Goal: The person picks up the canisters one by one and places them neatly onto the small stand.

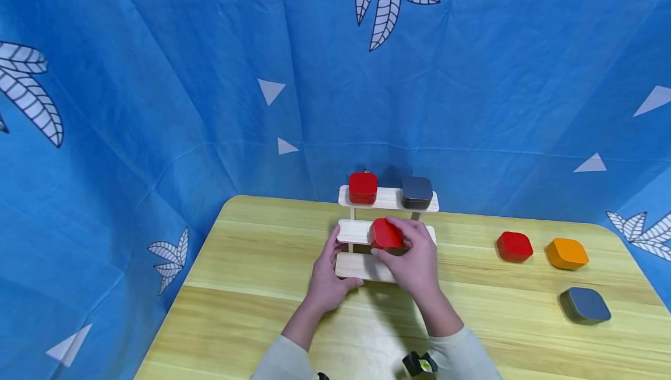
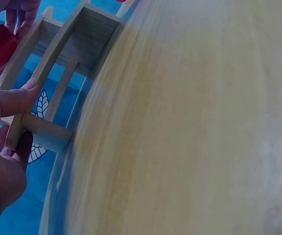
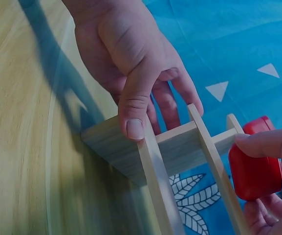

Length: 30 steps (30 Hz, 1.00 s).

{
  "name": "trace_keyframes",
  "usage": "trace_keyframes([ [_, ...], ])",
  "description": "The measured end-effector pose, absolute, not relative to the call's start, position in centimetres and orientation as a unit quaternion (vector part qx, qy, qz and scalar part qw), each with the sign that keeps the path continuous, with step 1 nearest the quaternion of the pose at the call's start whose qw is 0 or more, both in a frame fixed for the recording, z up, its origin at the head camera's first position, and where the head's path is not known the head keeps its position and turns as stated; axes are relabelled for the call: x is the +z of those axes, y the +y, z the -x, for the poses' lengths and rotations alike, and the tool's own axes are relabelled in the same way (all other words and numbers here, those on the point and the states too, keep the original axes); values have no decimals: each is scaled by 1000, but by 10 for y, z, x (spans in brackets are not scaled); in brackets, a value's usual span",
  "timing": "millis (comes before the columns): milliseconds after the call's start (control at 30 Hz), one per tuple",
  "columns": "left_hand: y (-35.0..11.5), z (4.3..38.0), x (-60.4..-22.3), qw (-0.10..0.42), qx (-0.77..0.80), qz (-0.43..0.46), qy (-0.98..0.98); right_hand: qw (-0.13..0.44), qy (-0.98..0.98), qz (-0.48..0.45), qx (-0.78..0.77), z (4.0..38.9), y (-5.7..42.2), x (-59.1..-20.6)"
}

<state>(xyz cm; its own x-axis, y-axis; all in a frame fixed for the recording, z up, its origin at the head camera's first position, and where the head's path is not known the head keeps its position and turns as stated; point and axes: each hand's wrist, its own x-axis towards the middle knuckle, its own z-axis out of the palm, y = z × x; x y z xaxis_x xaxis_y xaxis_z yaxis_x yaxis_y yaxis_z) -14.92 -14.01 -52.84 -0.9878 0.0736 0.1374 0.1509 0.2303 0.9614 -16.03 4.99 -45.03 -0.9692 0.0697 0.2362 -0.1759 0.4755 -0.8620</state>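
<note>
A small three-tier shelf of pale wood stands at the far edge of the table. My left hand grips its left end, thumb at the front of the lowest tier and fingers round the side. Between thumb and fingers my right hand holds a red rounded box at the middle tier, overlapping that tier in the head view. In the right wrist view the held red box is right beside the shelf boards. On the top tier sit another red box at left and a dark grey box at right.
To the right on the wooden table lie a red box, an orange box and a dark grey box. A blue cloth with leaf prints hangs close behind the shelf.
</note>
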Motion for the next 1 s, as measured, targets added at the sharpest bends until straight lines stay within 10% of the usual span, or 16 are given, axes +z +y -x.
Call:
trace_keyframes([
  [1000,-137,144,-512,27,-617,70,-784,148,-843,-54,515,168,33,-454],
])
